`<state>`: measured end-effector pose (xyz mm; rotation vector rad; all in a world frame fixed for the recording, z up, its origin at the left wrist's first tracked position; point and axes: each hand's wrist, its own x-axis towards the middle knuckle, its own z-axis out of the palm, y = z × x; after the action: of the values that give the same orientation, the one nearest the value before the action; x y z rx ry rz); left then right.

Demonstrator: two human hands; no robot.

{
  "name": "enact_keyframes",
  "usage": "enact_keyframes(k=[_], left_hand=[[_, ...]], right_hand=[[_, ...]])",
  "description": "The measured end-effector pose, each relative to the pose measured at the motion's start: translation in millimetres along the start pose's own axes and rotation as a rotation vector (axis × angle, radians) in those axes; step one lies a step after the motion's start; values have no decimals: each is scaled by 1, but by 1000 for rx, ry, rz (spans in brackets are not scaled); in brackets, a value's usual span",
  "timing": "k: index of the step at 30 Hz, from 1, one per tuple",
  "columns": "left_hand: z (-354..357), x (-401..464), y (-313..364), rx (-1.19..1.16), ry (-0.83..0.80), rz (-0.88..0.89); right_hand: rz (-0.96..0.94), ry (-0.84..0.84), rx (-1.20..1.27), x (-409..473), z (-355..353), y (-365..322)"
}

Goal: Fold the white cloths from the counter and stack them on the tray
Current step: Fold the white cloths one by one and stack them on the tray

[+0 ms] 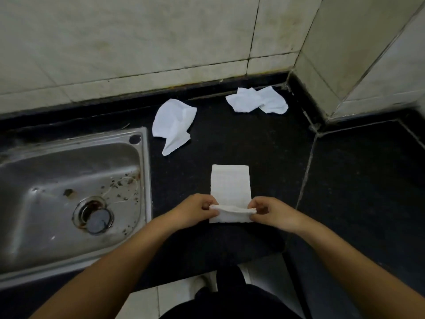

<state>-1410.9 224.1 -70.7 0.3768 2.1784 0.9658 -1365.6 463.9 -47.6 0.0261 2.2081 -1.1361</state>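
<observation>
A white cloth [230,184], folded into a long strip, lies on the black counter [253,143] in front of me. Its near end is lifted off the counter. My left hand [195,211] pinches the left corner of that end and my right hand [271,212] pinches the right corner. A crumpled white cloth [172,124] lies further back beside the sink. Another crumpled white cloth [256,100] lies near the back wall at the right. No tray is in view.
A steel sink [142,162] with a dirty drain is set into the counter at the left. Tiled walls close the back and form a corner at the right. The counter's front edge runs just below my forearms.
</observation>
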Motion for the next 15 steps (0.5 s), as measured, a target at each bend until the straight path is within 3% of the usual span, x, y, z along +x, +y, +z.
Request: enact_keyframes(k=[6,10,15], left_hand=[[-27,36,18,-26,159,-42],[-37,69,27,57,320,-108],[-31,90,26,189,391,-196]], right_hand=[[19,206,203,33,-26,-7],[89,341,94,71,-37,-14],[154,435,19,99,-32,-15]])
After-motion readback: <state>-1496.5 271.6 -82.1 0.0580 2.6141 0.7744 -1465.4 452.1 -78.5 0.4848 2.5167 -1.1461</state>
